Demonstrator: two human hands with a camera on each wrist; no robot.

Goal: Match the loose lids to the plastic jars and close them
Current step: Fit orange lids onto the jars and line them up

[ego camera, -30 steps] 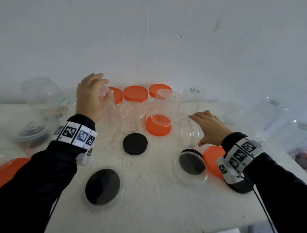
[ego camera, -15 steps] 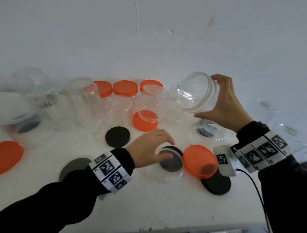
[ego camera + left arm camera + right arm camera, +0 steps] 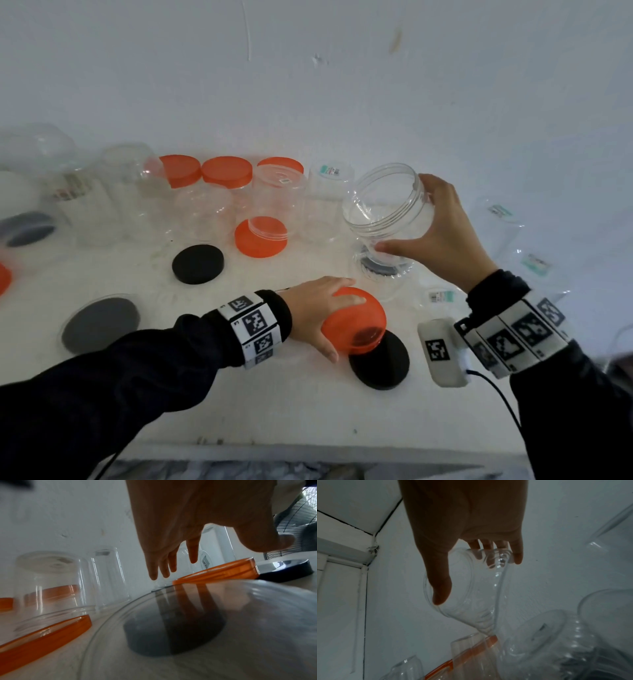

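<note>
My right hand point(image 3: 402, 214) grips a clear wide-mouth jar point(image 3: 373, 202) in the air at the right, tilted with its open mouth up and to the left. In the right wrist view the right hand point(image 3: 472, 577) has its thumb on one side of the jar point(image 3: 471, 601) and its fingers on the other. My left hand point(image 3: 337, 320) reaches over a loose orange lid point(image 3: 363, 329) whose right edge rests on a black lid point(image 3: 383, 363). In the left wrist view its fingers point(image 3: 163, 568) are straight and spread past the orange lid point(image 3: 216, 572), which they do not grip.
A black lid point(image 3: 197, 263) and an upturned jar on an orange lid point(image 3: 260, 240) sit mid-table. Orange-capped jars point(image 3: 226, 173) line the wall. A clear jar over a black lid point(image 3: 101, 325) is near left, another point(image 3: 380, 270) below the held jar. The table edge point(image 3: 308, 445) is near.
The right hand lifted the jar off the table and turned its mouth upward. The left hand left the back-left jar and came to the near centre, now over the orange lid.
</note>
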